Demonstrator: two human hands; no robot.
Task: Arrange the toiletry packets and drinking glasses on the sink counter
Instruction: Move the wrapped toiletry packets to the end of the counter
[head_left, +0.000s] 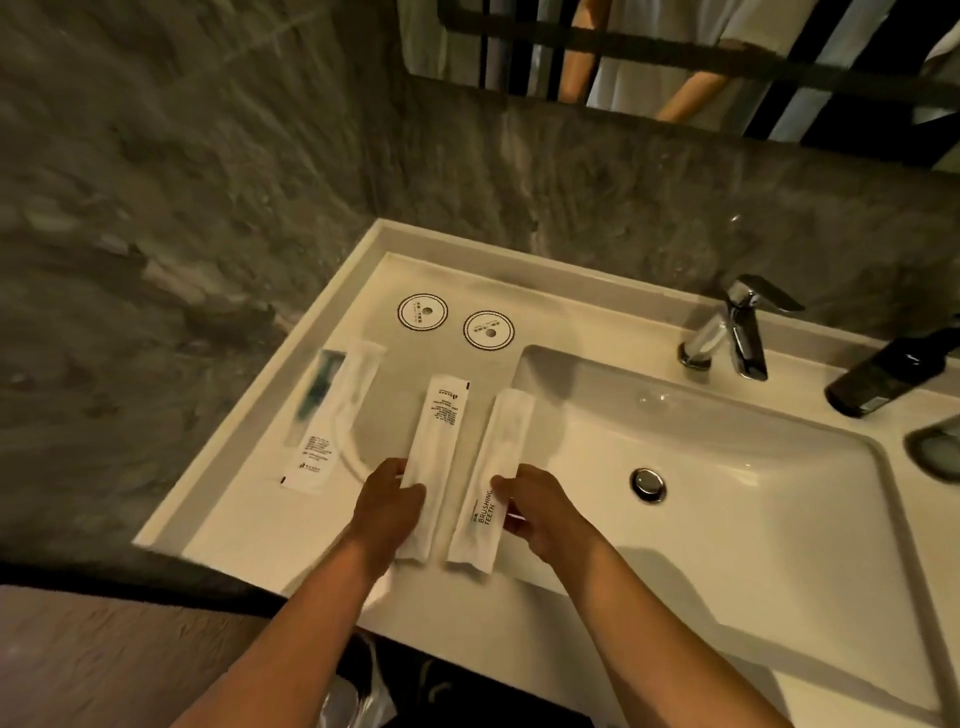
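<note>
Three long white toiletry packets lie on the white sink counter (249, 514), left of the basin. My left hand (387, 506) grips the near end of the middle packet (439, 441). My right hand (540, 512) holds the lower part of the right packet (493, 478), printed "BRUSHING TEETH". The left packet (332, 410), with a dark toothbrush showing through it, lies untouched near the counter's left rim. Two round paper coasters (422, 312) (489, 330) sit behind the packets. No drinking glass stands on the coasters.
The basin (727, 493) with its drain takes up the right side, a chrome faucet (727, 332) behind it. A dark bottle (883, 374) leans at the far right beside a round dish (935, 452). Grey stone walls close the left and back, with a mirror above.
</note>
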